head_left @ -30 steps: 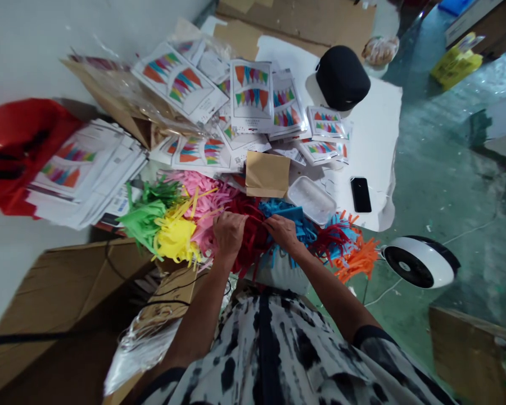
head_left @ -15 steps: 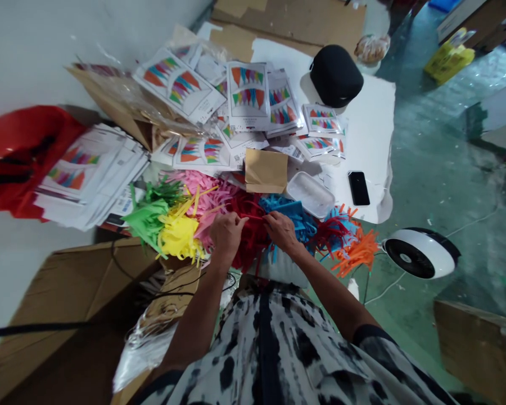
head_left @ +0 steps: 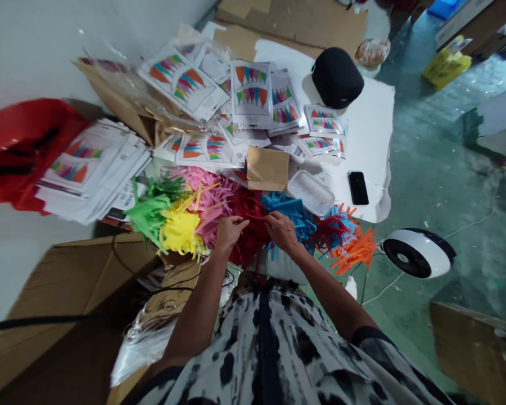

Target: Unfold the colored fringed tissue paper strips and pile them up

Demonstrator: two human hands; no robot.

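Note:
Dark red tissue-paper fringe [head_left: 248,247] lies in front of me, between pink fringe [head_left: 211,197] and blue fringe [head_left: 287,212]. My left hand [head_left: 231,233] pinches one end of a thin red paper strip [head_left: 256,219] between thumb and finger. The strip's other end is pinched in my right hand [head_left: 281,230], so it spans the short gap between both hands above the red pile. Green fringe [head_left: 149,211] and yellow fringe [head_left: 181,232] lie to the left. Orange fringe [head_left: 355,251] hangs at the right end.
Printed packets [head_left: 252,95] cover the table's far side. A cardboard piece [head_left: 268,169], a white tray [head_left: 311,193], a phone [head_left: 358,188] and a black case [head_left: 337,77] sit beyond my hands. A fan [head_left: 417,253] stands right; an open carton [head_left: 67,281] stands left.
The left hand's fingers have straightened slightly along the strip. Both hands stay in nearly the same place over the red fringe; the camera view has shifted a little.

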